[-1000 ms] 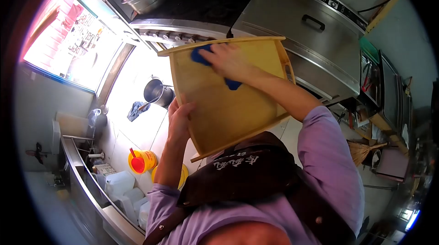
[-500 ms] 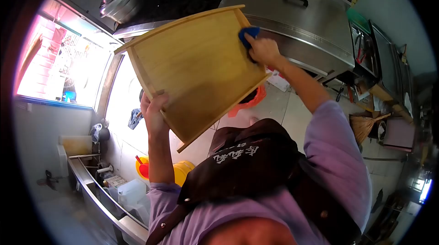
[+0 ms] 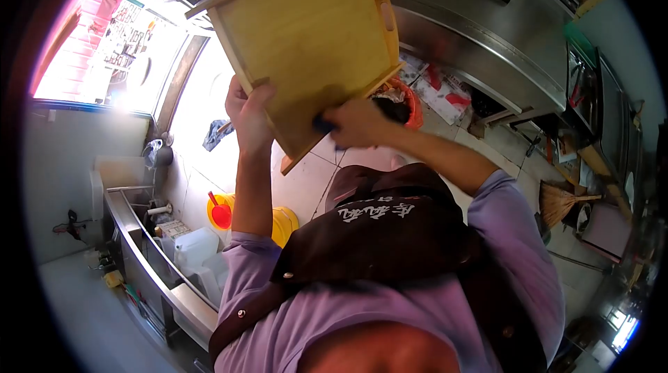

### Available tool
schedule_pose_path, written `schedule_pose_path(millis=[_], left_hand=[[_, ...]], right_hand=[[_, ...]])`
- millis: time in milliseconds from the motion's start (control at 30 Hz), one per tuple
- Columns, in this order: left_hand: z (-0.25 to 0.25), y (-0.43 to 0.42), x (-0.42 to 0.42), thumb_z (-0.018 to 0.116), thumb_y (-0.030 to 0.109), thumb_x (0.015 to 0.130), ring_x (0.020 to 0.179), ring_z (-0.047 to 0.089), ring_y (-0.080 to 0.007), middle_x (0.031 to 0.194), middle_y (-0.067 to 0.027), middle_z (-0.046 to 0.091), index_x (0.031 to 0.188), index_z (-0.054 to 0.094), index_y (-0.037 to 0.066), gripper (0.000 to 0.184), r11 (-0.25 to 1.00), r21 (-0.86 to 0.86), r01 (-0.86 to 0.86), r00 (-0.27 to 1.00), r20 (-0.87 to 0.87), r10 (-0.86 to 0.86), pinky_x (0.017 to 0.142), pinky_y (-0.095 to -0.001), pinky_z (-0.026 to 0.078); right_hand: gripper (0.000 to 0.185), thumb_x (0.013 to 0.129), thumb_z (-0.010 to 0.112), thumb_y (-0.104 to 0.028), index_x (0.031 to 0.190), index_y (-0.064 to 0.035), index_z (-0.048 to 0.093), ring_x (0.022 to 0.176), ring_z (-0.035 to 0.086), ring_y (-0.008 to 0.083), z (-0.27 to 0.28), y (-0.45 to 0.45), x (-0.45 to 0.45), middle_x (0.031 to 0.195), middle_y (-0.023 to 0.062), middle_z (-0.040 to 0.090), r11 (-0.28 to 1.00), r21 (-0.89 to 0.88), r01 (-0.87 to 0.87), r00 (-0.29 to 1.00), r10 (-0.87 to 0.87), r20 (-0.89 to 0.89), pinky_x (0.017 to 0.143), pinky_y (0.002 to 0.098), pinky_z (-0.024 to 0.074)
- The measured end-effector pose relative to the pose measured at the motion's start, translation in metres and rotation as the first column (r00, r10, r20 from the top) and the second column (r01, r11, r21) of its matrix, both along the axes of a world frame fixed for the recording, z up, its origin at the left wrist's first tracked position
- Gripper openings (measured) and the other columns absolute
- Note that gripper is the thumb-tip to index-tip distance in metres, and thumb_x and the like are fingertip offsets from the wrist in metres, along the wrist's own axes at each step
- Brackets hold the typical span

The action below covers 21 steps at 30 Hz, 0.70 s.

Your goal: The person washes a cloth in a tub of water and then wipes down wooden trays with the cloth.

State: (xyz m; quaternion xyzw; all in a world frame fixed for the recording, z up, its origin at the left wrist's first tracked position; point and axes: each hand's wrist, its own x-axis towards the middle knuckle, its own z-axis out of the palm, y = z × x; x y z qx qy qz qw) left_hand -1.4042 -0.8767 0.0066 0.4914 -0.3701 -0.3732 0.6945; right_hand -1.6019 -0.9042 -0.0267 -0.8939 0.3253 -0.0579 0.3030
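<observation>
R hand (image 3: 360, 123), fingers bunched on blue cloth (image 3: 322, 124), has dropped from 2 o'clock on wooden tray (image 3: 306, 32) to approx 5, so wiping's now at near edge, w/ L hand (image 3: 251, 113) clamped at 8, tray up at 12

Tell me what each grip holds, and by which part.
The left grip holds the wooden tray by its left edge; the right grip holds a blue cloth, though blur hides by which part.
</observation>
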Motion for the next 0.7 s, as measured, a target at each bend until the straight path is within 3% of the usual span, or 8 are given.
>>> schedule_pose_path(millis=[133, 233, 300, 333, 400, 467, 567, 700], left_hand=[[-0.005, -0.002, -0.001, 0.055, 0.000, 0.070, 0.075, 0.057, -0.0123, 0.087, -0.0057, 0.060, 0.096, 0.058, -0.004, 0.027, 0.999, -0.042, 0.002, 0.998, -0.058, -0.005, 0.068, -0.0246, 0.046], [-0.012, 0.003, 0.012, 0.054, -0.002, 0.070, 0.076, 0.057, -0.0129, 0.088, -0.0065, 0.060, 0.097, 0.057, -0.004, 0.027, 1.000, -0.026, -0.003, 0.994, -0.111, 0.000, 0.069, -0.0254, 0.047], [-0.006, 0.010, 0.011, 0.053, -0.002, 0.071, 0.075, 0.058, -0.0133, 0.087, -0.0070, 0.060, 0.097, 0.057, -0.004, 0.027, 0.999, -0.023, -0.032, 0.989, -0.148, 0.028, 0.068, -0.0256, 0.048], [0.000, 0.009, 0.007, 0.053, -0.002, 0.071, 0.075, 0.058, -0.0134, 0.087, -0.0072, 0.061, 0.098, 0.057, -0.004, 0.027, 0.999, -0.024, -0.041, 0.985, -0.168, 0.037, 0.068, -0.0257, 0.048], [0.003, 0.013, 0.003, 0.052, -0.003, 0.071, 0.070, 0.057, -0.0125, 0.082, -0.0059, 0.059, 0.094, 0.056, -0.003, 0.023, 0.999, -0.008, -0.039, 0.983, -0.180, 0.037, 0.064, -0.0256, 0.047], [-0.002, 0.009, 0.015, 0.052, -0.003, 0.071, 0.068, 0.056, -0.0118, 0.080, -0.0047, 0.059, 0.091, 0.056, -0.002, 0.020, 1.000, -0.017, -0.003, 0.987, -0.162, 0.000, 0.062, -0.0255, 0.046], [0.008, 0.009, 0.009, 0.051, -0.003, 0.073, 0.067, 0.057, -0.0120, 0.080, -0.0045, 0.058, 0.090, 0.056, -0.001, 0.018, 0.999, 0.028, 0.044, 0.964, -0.265, -0.036, 0.060, -0.0253, 0.047], [0.024, 0.011, -0.012, 0.051, -0.002, 0.072, 0.071, 0.061, -0.0156, 0.086, -0.0083, 0.061, 0.097, 0.056, -0.004, 0.026, 0.993, 0.046, 0.107, 0.939, -0.333, -0.085, 0.062, -0.0278, 0.051]], right_hand=[[0.021, 0.069, 0.059, -0.022, 0.086, -0.0114, 0.064, 0.068, 0.064, 0.0364, 0.017, 0.042, 0.028, 0.069, 0.0163, 0.064, 0.978, -0.135, -0.160, 0.980, 0.174, 0.100, 0.065, 0.0478, 0.0515], [0.035, 0.068, 0.061, -0.021, 0.101, -0.0152, 0.064, 0.069, 0.066, 0.0321, -0.007, 0.028, 0.007, 0.077, 0.0109, 0.066, 0.962, -0.253, -0.100, 0.947, 0.170, 0.274, 0.062, 0.0444, 0.0520], [0.045, 0.069, 0.060, -0.018, 0.114, -0.0154, 0.060, 0.079, 0.067, 0.0304, -0.006, 0.004, -0.015, 0.091, 0.0116, 0.068, 0.990, -0.143, 0.010, 0.997, -0.022, -0.079, 0.068, 0.0434, 0.0519], [0.042, 0.070, 0.062, -0.021, 0.111, -0.0156, 0.062, 0.079, 0.067, 0.0300, -0.040, -0.018, -0.037, 0.087, 0.0111, 0.069, 0.952, -0.257, 0.166, 0.984, -0.141, 0.111, 0.068, 0.0434, 0.0527], [0.040, 0.073, 0.062, -0.021, 0.111, -0.0096, 0.063, 0.074, 0.067, 0.0276, -0.073, -0.072, -0.078, 0.076, 0.0140, 0.067, 0.847, -0.338, 0.410, 0.909, -0.412, 0.070, 0.065, 0.0425, 0.0521], [0.038, 0.076, 0.061, -0.018, 0.112, -0.0058, 0.063, 0.066, 0.066, 0.0256, -0.096, -0.126, -0.106, 0.072, 0.0116, 0.066, 0.808, 0.272, 0.523, 0.784, -0.581, 0.220, 0.062, 0.0397, 0.0507], [0.041, 0.079, 0.059, -0.017, 0.117, -0.0037, 0.059, 0.074, 0.064, 0.0220, -0.031, -0.136, -0.081, 0.083, 0.0109, 0.067, 0.623, 0.689, 0.371, 0.556, -0.743, 0.372, 0.068, 0.0347, 0.0496], [0.055, 0.079, 0.064, -0.025, 0.123, 0.0036, 0.050, 0.097, 0.059, 0.0231, 0.010, -0.154, -0.030, 0.112, 0.0179, 0.059, 0.532, 0.627, 0.568, 0.165, -0.821, 0.547, 0.082, 0.0324, 0.0462]])
